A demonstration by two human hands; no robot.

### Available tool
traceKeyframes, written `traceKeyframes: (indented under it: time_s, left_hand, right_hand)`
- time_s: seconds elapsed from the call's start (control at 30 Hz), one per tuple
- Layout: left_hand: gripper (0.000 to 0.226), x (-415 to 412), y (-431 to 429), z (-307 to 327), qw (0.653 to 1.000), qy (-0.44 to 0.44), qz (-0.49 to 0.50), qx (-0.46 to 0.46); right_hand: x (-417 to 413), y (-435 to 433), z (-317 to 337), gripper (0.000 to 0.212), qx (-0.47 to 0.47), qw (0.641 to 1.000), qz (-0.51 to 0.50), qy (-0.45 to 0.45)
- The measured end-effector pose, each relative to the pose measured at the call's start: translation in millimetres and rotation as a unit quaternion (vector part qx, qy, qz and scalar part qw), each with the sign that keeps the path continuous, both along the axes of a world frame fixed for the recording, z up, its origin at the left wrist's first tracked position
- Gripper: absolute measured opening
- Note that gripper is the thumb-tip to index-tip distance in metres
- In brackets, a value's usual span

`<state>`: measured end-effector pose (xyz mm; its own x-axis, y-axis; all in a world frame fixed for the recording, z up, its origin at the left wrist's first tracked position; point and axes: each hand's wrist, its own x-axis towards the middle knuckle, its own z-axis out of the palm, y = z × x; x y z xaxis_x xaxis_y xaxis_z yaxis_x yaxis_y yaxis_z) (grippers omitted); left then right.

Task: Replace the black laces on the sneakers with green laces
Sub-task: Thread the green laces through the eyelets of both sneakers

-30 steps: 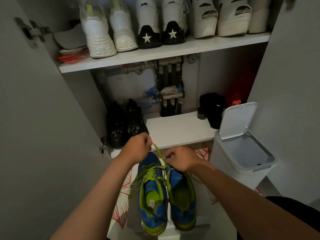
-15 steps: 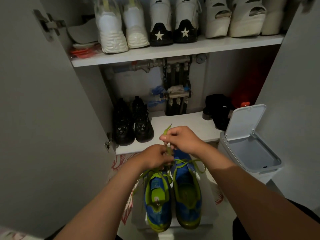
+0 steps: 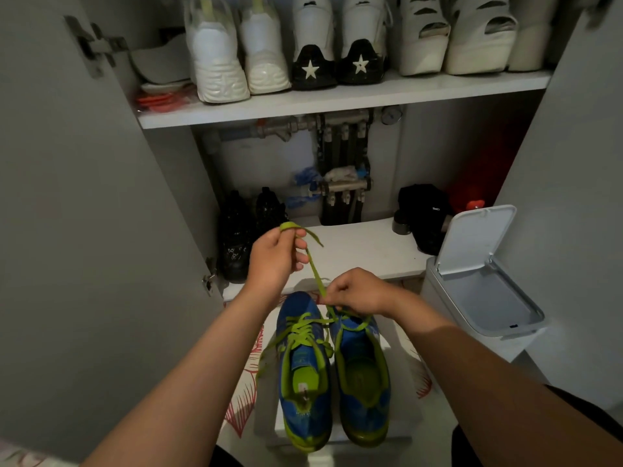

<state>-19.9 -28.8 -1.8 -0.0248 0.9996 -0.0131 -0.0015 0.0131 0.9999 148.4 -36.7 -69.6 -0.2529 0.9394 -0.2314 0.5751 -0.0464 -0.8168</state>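
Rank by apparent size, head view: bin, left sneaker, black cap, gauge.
1. bin
2. left sneaker, helped by being nearer the camera
3. black cap, farther back
4. gauge, clearly smallest

The sneakers (image 3: pixel 362 365) are coloured blue, with lime-green linings and laces (image 3: pixel 303 328). Above them, white stars are borne on the black heels of white shoes (image 3: pixel 312 28).

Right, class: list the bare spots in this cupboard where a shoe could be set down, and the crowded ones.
Bare: lower shelf between the black shoes and black cap. Crowded: upper shelf, packed with pale shoes.
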Motion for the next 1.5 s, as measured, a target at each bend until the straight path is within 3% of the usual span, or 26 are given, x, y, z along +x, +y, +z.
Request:
traceKeyframes:
  time_s: [0.07, 0.13, 0.23, 0.33, 0.43, 0.53, 0.63, 0.73, 0.97, 1.13, 1.3, 1.4, 1.5]
  left_hand:
    - [0.02, -1.7, 2.1, -6.8, 0.998, 0.021, -0.041, -0.049]
    - [0.016, -3.0, 4.4, -16.0, 0.986, 0.103, -0.076, -0.104]
    - [0.043, -3.5, 3.0, -29.9, 0.944, 0.261, -0.122, -0.159]
    - [0.024, 0.4, -6.3, -36.3, 0.901, 0.348, -0.22, -0.133]
    - [0.019, 6.0, -10.8, -39.9, 0.907, 0.312, -0.252, -0.131]
    - [0.028, 8.0, -6.3, -41.3, 0.913, 0.334, -0.21, -0.106]
    - [0.024, 8.2, -3.9, -42.2, 0.942, 0.269, -0.15, -0.136]
    - [0.025, 8.9, -5.2, -43.7, 0.952, 0.225, -0.133, -0.159]
    - [0.028, 11.1, -5.7, -45.0, 0.964, 0.116, -0.149, -0.189]
    - [0.031, 7.8, -8.5, -42.5, 0.962, 0.085, -0.152, -0.209]
    - [0.031, -7.1, -6.6, -24.1, 0.985, -0.001, -0.075, -0.158]
    - [0.026, -20.4, -6.7, -19.5, 0.993, 0.059, -0.024, -0.103]
    - [0.013, -33.6, -7.5, -30.8, 0.981, 0.144, -0.01, -0.133]
  right_hand:
    - [0.4, 0.4, 1.5, 0.017, 0.009, 1.0, -0.014, 0.009]
    - [-0.7, -0.7, 7.5, 0.017, 0.015, 0.998, -0.027, 0.047]
    - [-4.1, -0.5, 21.0, 0.014, 0.044, 0.989, -0.052, 0.134]
    - [-7.9, 0.5, 25.7, 0.016, 0.053, 0.98, -0.066, 0.179]
    - [-9.5, 1.2, 18.4, 0.017, 0.054, 0.981, -0.069, 0.176]
    - [-7.7, 5.0, 9.8, 0.014, 0.058, 0.983, -0.085, 0.149]
    - [0.2, 9.9, -12.4, 0.018, 0.074, 0.996, -0.058, 0.013]
    - [7.2, 9.2, -32.9, 0.029, 0.032, 0.99, 0.017, -0.135]
    - [3.8, 7.7, -41.9, 0.039, 0.049, 0.957, 0.076, -0.275]
    - [1.9, 5.7, -47.6, 0.04, 0.081, 0.951, 0.072, -0.291]
    - [-1.3, 8.5, -47.7, 0.036, 0.068, 0.954, 0.067, -0.285]
    - [-8.1, 10.8, -48.2, 0.02, 0.066, 0.955, 0.062, -0.283]
    - [-15.6, 11.0, -47.8, 0.013, 0.077, 0.953, 0.06, -0.285]
